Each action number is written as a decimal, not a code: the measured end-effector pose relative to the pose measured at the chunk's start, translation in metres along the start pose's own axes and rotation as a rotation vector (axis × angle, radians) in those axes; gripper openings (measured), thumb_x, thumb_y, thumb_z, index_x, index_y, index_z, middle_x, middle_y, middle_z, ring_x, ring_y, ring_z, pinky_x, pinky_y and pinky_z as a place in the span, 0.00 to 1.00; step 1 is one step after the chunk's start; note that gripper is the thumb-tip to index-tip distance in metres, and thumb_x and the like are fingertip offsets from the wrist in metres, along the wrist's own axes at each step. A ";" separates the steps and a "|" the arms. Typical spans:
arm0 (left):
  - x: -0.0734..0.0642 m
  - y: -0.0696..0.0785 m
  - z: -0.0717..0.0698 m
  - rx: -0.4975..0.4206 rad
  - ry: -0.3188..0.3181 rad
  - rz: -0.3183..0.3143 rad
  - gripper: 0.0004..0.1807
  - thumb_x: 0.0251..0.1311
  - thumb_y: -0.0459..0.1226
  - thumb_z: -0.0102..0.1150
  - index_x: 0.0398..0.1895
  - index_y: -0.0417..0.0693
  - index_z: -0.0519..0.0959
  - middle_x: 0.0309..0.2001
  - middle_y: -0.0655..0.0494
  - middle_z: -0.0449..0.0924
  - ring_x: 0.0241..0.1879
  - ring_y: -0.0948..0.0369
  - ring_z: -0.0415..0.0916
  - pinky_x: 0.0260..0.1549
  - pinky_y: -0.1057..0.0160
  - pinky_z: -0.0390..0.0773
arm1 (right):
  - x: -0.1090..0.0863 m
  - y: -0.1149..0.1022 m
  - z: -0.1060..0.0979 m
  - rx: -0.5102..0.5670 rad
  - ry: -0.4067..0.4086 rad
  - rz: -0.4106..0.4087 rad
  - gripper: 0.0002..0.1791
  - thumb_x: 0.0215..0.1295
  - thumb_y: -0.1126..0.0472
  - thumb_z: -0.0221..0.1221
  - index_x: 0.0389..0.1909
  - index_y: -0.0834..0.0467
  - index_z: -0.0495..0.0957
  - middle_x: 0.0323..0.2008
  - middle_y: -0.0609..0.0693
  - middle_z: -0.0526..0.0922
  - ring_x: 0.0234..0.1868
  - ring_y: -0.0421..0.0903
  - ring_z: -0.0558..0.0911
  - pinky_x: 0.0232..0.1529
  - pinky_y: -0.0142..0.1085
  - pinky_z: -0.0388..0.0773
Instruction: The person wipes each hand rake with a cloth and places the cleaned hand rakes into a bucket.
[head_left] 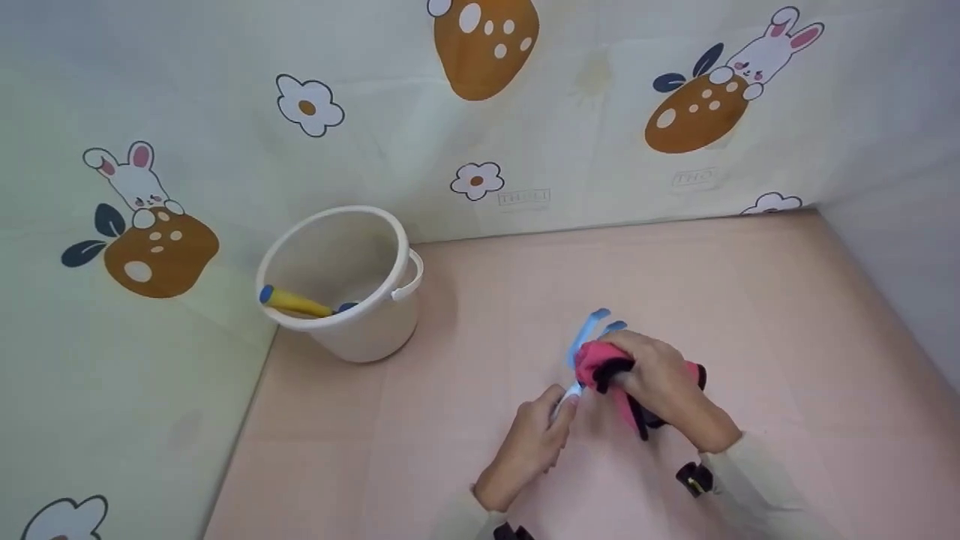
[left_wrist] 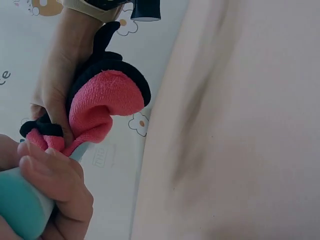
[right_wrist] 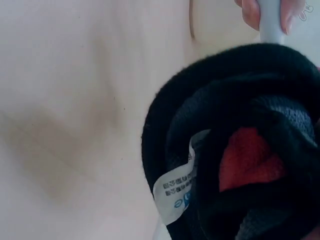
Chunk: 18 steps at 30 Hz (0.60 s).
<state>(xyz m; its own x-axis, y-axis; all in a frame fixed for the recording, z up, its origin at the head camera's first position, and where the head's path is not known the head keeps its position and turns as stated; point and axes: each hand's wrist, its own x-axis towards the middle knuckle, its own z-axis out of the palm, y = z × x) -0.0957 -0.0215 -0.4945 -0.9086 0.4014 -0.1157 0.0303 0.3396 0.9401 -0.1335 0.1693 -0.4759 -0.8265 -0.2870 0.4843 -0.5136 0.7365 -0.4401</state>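
A tool with light blue prongs (head_left: 584,339) and a pale handle slants over the floor in the head view. My left hand (head_left: 531,435) grips its handle, whose teal end (left_wrist: 22,205) shows in the left wrist view. In my right hand (head_left: 660,375) is a bunched pink towel (head_left: 598,354) with black edging, wrapped against the tool just above the left hand. The towel hides the tool's middle. Its dark grey inner side and a white printed label (right_wrist: 172,192) appear in the right wrist view.
To the left stands a cream bucket (head_left: 367,337) with a side handle. A yellow-handled tool (head_left: 296,301) with a blue end leans inside it. Walls printed with rabbits and flowers (head_left: 309,106) bound the pale pink surface (head_left: 480,292) at the back and sides.
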 end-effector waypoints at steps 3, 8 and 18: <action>0.000 0.000 0.001 0.018 0.013 0.000 0.18 0.70 0.49 0.41 0.31 0.45 0.68 0.14 0.65 0.63 0.06 0.71 0.58 0.05 0.73 0.60 | 0.001 -0.001 0.003 -0.007 0.041 -0.014 0.21 0.38 0.68 0.73 0.37 0.58 0.78 0.33 0.51 0.83 0.34 0.47 0.82 0.39 0.42 0.81; 0.000 0.001 0.001 0.023 0.016 -0.001 0.17 0.70 0.49 0.41 0.31 0.46 0.69 0.14 0.64 0.62 0.06 0.71 0.58 0.05 0.73 0.60 | 0.001 -0.004 0.007 0.025 0.077 0.047 0.19 0.43 0.73 0.70 0.38 0.59 0.78 0.33 0.52 0.83 0.33 0.45 0.81 0.37 0.42 0.80; 0.002 0.003 0.000 0.050 0.027 0.018 0.16 0.70 0.48 0.42 0.31 0.46 0.68 0.14 0.64 0.62 0.06 0.71 0.57 0.05 0.74 0.60 | 0.008 -0.012 0.011 0.006 0.099 0.197 0.20 0.48 0.68 0.69 0.42 0.61 0.74 0.33 0.59 0.83 0.31 0.53 0.83 0.37 0.47 0.80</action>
<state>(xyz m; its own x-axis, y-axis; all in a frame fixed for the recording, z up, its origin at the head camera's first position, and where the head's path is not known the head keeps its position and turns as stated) -0.0975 -0.0195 -0.4916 -0.9185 0.3851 -0.0892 0.0673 0.3746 0.9247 -0.1364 0.1516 -0.4749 -0.8845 -0.0768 0.4601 -0.3464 0.7689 -0.5375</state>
